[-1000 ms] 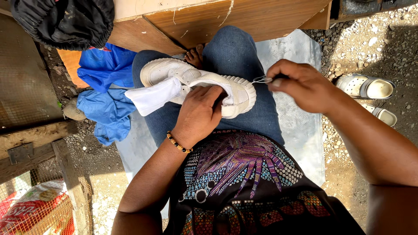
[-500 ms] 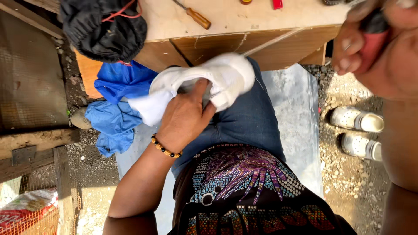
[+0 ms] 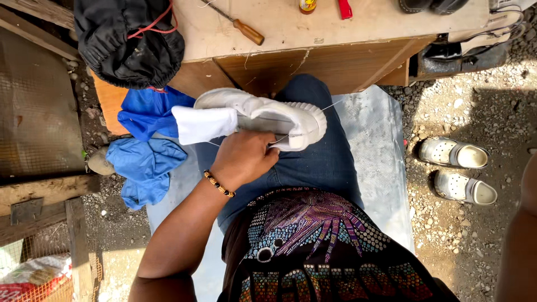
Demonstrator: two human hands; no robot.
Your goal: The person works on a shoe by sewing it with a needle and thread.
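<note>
White shoe (image 3: 263, 114) lies sideways on lap, toe toward 3 o'clock. Left hand (image 3: 244, 159) at its 6 o'clock, fingers curled, pressing sole edge. Left forearm extends from 7 o'clock. Right hand out of view; thread (image 3: 331, 105) taut toward 2 o'clock.

there is just 1 view. the camera sits on the person's head and looks almost straight down at their own lap. it is close, so the lap and the white shoe (image 3: 263, 116) on the knee fill the middle. the left hand (image 3: 244, 159) sits near the center. the right arm (image 3: 517, 240) only shows at the right edge. the wooden surface (image 3: 313, 28) lies along the top, in front of the person. gravel ground (image 3: 447, 106) shows at the right side, with 2 white sandals (image 3: 456, 168) on it.
</note>
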